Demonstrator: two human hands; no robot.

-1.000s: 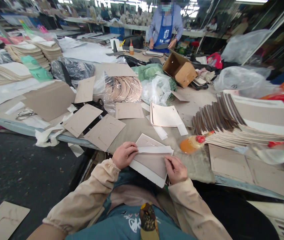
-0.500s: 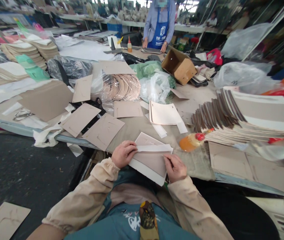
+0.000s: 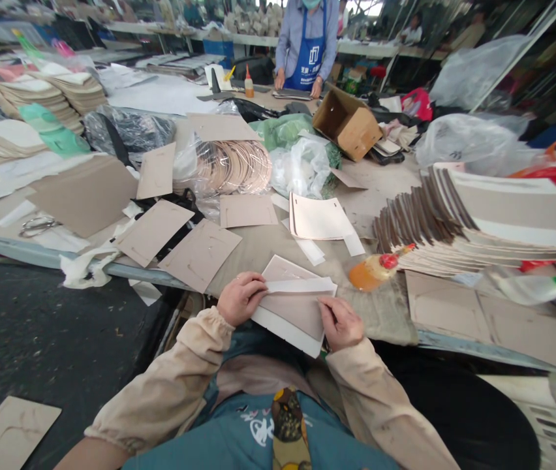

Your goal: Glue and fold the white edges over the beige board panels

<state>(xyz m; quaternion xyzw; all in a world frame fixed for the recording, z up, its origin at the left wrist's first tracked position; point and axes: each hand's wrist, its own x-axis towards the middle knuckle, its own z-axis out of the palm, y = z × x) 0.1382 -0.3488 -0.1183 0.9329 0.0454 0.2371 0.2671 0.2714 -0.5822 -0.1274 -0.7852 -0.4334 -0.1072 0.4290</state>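
Between my hands, at the table's near edge, lies a taupe panel (image 3: pixel 290 313) with a white border along its lower side. A white strip (image 3: pixel 302 286) runs across its upper part. My left hand (image 3: pixel 242 297) pinches the strip's left end against the panel. The strip's right end is near my right hand (image 3: pixel 340 323), whose closed fingers grip the panel's right edge. Just beyond my right hand a bottle of orange liquid (image 3: pixel 370 275) with a red cap lies tilted. Cream panels (image 3: pixel 320 219) rest on more white strips farther up the table.
A fanned stack of panels (image 3: pixel 513 205) fills the right side. Loose taupe panels (image 3: pixel 202 254) lie to the left, near scissors (image 3: pixel 38 226). Farther back are a bag of round-edged pieces (image 3: pixel 233 163) and a cardboard box (image 3: pixel 346 124). A person in a blue apron (image 3: pixel 311 59) stands across the table.
The view has shifted slightly, so the table's things sit a little farther left and up. Both hands keep their hold on the panel and strip, with hardly any movement.
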